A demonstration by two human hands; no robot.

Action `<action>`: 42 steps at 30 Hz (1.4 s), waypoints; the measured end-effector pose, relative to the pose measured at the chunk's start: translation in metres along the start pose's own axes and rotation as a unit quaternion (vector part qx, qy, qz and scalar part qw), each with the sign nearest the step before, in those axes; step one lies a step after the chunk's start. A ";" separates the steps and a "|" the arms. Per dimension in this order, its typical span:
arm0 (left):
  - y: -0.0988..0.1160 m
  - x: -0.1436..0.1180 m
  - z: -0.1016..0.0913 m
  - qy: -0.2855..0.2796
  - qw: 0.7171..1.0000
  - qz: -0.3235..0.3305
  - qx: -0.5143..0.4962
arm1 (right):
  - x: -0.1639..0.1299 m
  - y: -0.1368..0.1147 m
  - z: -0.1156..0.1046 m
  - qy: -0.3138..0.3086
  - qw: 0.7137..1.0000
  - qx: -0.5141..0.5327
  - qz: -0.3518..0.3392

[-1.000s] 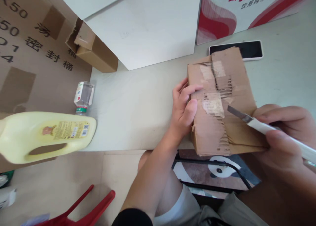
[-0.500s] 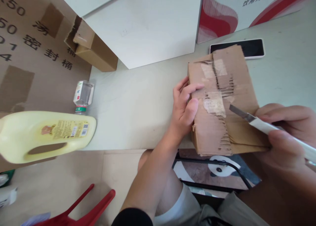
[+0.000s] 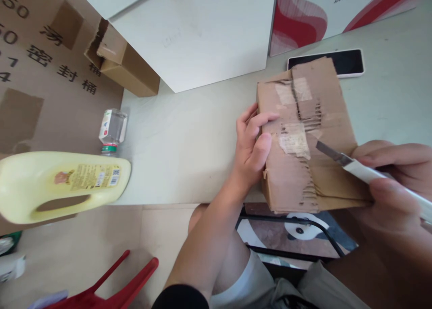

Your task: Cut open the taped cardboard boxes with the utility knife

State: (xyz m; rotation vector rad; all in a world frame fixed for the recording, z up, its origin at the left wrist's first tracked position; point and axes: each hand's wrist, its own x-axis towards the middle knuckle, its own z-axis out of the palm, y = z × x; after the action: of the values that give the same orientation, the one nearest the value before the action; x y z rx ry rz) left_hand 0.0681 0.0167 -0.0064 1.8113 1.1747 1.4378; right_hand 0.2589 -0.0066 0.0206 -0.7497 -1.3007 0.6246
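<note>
A worn cardboard box (image 3: pixel 332 169) lies at the table's front edge, its top torn along a seam and patched with strips of tape. My left hand (image 3: pixel 254 142) grips the box's left side, thumb and fingers on its edge. In my right hand (image 3: pixel 394 183) is a white box cutter (image 3: pixel 364 170), its blade out and pointing up and left over the box top. Whether the blade tip touches the cardboard I cannot tell. A phone (image 3: pixel 347 62) lies behind the box, partly covered by it.
A white box (image 3: pixel 202 38) and a red-and-white carton (image 3: pixel 297 20) stand at the back. Leftward are a small brown box (image 3: pixel 138 72), a clear bottle (image 3: pixel 114 131), a yellow jug (image 3: pixel 101 160) and a large carton (image 3: pixel 23 115). A red chair (image 3: pixel 135 282) stands below.
My right hand and the box cutter have shifted very slightly right. My left hand keeps its hold on the box, and the view has moved a little.
</note>
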 end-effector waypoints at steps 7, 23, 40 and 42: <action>0.002 -0.001 0.000 -0.001 1.000 -0.006 0.018 | -0.001 0.004 -0.001 -0.016 1.000 -0.001 -0.013; 0.004 -0.001 -0.001 -0.003 1.000 0.005 0.009 | 0.000 0.005 -0.003 -0.003 1.000 -0.009 -0.005; 0.002 -0.002 -0.001 0.003 1.000 0.023 -0.010 | -0.005 0.007 -0.009 -0.026 0.999 -0.021 -0.014; 0.003 -0.002 -0.002 0.003 1.000 0.019 -0.016 | -0.006 0.008 -0.009 -0.022 0.999 -0.022 -0.011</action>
State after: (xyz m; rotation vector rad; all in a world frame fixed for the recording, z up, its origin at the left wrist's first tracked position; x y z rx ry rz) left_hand 0.0674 0.0134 -0.0039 1.8182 1.1196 1.4752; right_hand 0.2672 -0.0074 0.0102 -0.7604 -1.3658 0.5985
